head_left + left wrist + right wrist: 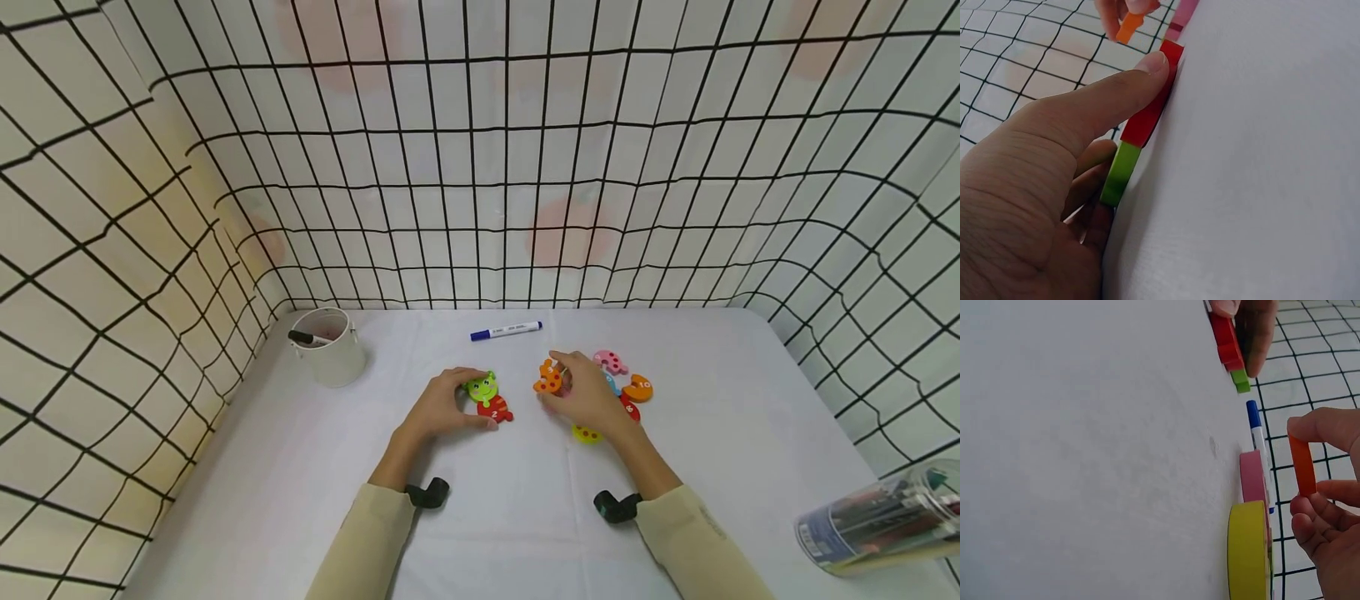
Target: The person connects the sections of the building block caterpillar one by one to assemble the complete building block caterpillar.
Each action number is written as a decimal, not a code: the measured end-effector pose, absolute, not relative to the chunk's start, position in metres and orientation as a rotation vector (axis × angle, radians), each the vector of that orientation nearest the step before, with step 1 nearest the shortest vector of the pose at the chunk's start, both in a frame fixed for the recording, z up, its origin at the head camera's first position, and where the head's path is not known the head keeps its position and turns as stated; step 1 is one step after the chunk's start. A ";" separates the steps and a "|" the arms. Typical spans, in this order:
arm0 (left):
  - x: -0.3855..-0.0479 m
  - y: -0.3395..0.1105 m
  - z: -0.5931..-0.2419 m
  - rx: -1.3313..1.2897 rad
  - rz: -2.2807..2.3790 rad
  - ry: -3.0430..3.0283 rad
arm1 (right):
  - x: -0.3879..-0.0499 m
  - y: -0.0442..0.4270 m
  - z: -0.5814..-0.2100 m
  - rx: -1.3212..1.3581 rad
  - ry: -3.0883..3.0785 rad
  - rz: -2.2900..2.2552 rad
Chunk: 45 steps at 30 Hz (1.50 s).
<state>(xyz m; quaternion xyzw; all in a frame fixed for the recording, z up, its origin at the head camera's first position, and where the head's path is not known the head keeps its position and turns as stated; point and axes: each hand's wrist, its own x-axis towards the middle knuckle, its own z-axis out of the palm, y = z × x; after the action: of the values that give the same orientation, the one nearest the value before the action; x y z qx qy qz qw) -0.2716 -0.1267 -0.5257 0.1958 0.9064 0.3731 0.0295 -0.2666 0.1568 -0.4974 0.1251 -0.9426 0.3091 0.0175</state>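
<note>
A green puzzle piece with a smiling face (482,388) joins a red striped puzzle piece marked 2 (495,408), both flat on the white cloth. My left hand (438,408) holds this pair from the side, its thumb on the red edge and its fingers by the green end. Raised off the cloth, an orange puzzle piece with red dots (549,379) is pinched between the thumb and fingers of my right hand (592,400). Around and partly under that hand lie a pink piece (611,361), an orange piece marked 10 (639,388), a red piece (632,410) and a yellow piece (1247,550).
A blue-capped marker (506,331) lies behind the hands. At the back left stands a white bucket (333,358) with a black-capped marker in it. A clear jar of pencils (862,521) lies at the right edge. Black wire mesh (480,183) borders the table.
</note>
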 end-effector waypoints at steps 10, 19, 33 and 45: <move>-0.271 -0.129 -0.526 0.607 1.128 2.791 | -0.243 0.140 -0.495 0.473 -2.943 1.070; -0.271 -0.130 -0.526 0.623 1.132 2.749 | -0.233 0.122 -0.498 0.501 -2.989 1.096; -0.270 -0.131 -0.524 0.643 1.163 2.733 | -0.227 0.108 -0.498 0.455 -3.027 1.061; -0.271 -0.130 -0.522 0.632 1.159 2.735 | -0.232 0.100 -0.505 0.483 -3.018 1.038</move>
<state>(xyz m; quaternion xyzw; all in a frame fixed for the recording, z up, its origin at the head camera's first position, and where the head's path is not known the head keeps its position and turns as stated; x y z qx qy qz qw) -0.2711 -0.1304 -0.5223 0.2079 0.8993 0.3812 0.0520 -0.2323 0.1003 -0.5053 0.1496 -0.9341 0.3213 -0.0429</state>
